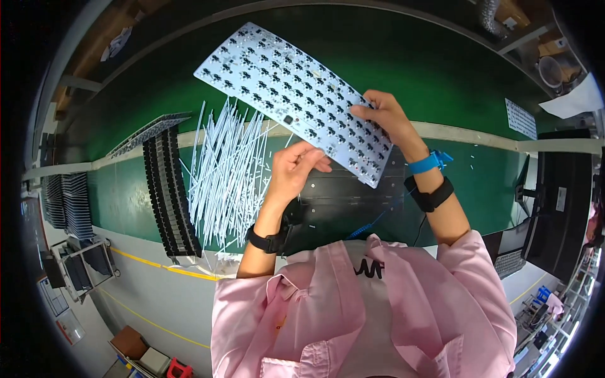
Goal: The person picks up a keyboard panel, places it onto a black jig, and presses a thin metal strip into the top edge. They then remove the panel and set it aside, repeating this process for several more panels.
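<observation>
A white keyboard circuit board point(283, 75) is held up at a slant over the bench, its face dotted with rows of black marks. My right hand point(386, 116) grips its far right edge, thumb on the face and fingers behind. At the near long edge, my left hand point(293, 170) is closed with curled fingers, thumb against the board's rim; some of its fingertips show just below that edge. A big heap of thin white strips point(224, 176) lies on the bench left of my left hand, with small white bits scattered beside it.
Left of the strips stands a long black slotted rack point(165, 192), with a board point(148, 133) leaning by its far end. A black plate point(343, 195) lies under my hands on the green bench point(479, 183). Another white board point(520, 118) is at far right, near a black monitor point(558, 198).
</observation>
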Motion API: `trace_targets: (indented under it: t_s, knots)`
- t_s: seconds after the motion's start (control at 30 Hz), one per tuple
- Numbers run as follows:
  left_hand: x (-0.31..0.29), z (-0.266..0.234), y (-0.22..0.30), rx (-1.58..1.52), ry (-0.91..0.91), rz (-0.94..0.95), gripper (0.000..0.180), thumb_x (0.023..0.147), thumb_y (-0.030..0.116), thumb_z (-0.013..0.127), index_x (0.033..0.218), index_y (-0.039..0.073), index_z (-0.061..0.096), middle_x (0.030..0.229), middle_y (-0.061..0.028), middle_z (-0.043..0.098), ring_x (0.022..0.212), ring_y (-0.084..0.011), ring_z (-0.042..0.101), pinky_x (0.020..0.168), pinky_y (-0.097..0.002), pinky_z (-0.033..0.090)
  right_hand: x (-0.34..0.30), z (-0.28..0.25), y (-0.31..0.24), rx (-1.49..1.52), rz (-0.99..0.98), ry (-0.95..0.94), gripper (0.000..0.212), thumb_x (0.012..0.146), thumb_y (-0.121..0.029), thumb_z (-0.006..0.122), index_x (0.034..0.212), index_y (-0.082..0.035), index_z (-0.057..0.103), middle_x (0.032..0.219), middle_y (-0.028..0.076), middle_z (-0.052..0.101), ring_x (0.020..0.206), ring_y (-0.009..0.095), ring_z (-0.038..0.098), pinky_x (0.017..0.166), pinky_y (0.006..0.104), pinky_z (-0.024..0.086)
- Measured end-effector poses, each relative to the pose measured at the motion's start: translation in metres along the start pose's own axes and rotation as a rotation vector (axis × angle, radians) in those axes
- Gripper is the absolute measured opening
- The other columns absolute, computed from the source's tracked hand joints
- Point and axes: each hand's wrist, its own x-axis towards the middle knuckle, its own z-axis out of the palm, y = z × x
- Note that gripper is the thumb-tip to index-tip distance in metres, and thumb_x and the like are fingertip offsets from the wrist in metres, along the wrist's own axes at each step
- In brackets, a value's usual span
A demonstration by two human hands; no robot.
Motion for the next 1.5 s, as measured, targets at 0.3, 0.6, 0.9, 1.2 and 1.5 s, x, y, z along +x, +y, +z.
trace_targets:
  t_s: [0.3, 0.6, 0.9, 1.2, 1.5]
  knots:
    - [-0.021, -0.017, 0.01, 0.445, -0.052, -0.059, 0.013, 0.081, 0.008, 0.053, 0.085, -0.004, 0.058, 0.071, -0.0122, 0.062, 0.064, -0.0171, 0.061, 0.059, -0.0274, 0.048, -0.012, -0.004, -0.032, -0.578, -0.247, 0.192, 0.021, 0.066, -0.017, 0.07, 0.069, -0.004, 0.053, 0.055, 0.001, 0.048, 0.048, 0.009, 0.044, 0.046, 0.0236, 0.035]
    - [0.025, -0.031, 0.041, 1.465, 0.182, 0.79, 0.018, 0.068, 0.014, 0.065, 0.084, 0.007, 0.062, 0.082, -0.0106, 0.061, 0.075, -0.0244, 0.06, 0.068, -0.0324, 0.047, -0.059, 0.023, 0.013, -1.0, -0.543, 0.265, 0.022, 0.066, -0.024, 0.066, 0.073, -0.01, 0.051, 0.064, 0.005, 0.055, 0.063, 0.025, 0.055, 0.049, 0.0362, 0.043]
    - [0.034, -0.044, 0.001, 1.41, -0.169, 0.394, 0.016, 0.072, 0.018, 0.06, 0.084, 0.008, 0.062, 0.071, -0.0117, 0.061, 0.069, -0.0283, 0.058, 0.06, -0.0373, 0.044, -0.062, 0.006, 0.02, -1.037, -0.506, 0.247, 0.019, 0.069, -0.021, 0.065, 0.07, -0.008, 0.05, 0.059, 0.006, 0.052, 0.06, 0.026, 0.054, 0.048, 0.0364, 0.041]
    - [0.025, -0.045, -0.005, 1.383, -0.138, 0.327, 0.017, 0.072, 0.018, 0.06, 0.083, 0.005, 0.061, 0.07, -0.0136, 0.06, 0.068, -0.0295, 0.057, 0.059, -0.0376, 0.043, -0.069, 0.009, 0.026, -1.094, -0.472, 0.232, 0.016, 0.072, -0.023, 0.06, 0.069, -0.01, 0.051, 0.061, 0.006, 0.053, 0.06, 0.025, 0.055, 0.053, 0.0366, 0.042]
    - [0.071, -0.061, 0.004, 1.397, -0.137, 0.536, 0.019, 0.07, 0.018, 0.062, 0.083, 0.006, 0.06, 0.075, -0.012, 0.06, 0.073, -0.0302, 0.057, 0.064, -0.0383, 0.043, -0.01, -0.017, 0.018, -1.12, -0.691, 0.198, 0.018, 0.073, -0.021, 0.059, 0.069, -0.007, 0.05, 0.064, 0.008, 0.052, 0.066, 0.026, 0.052, 0.062, 0.0365, 0.039]
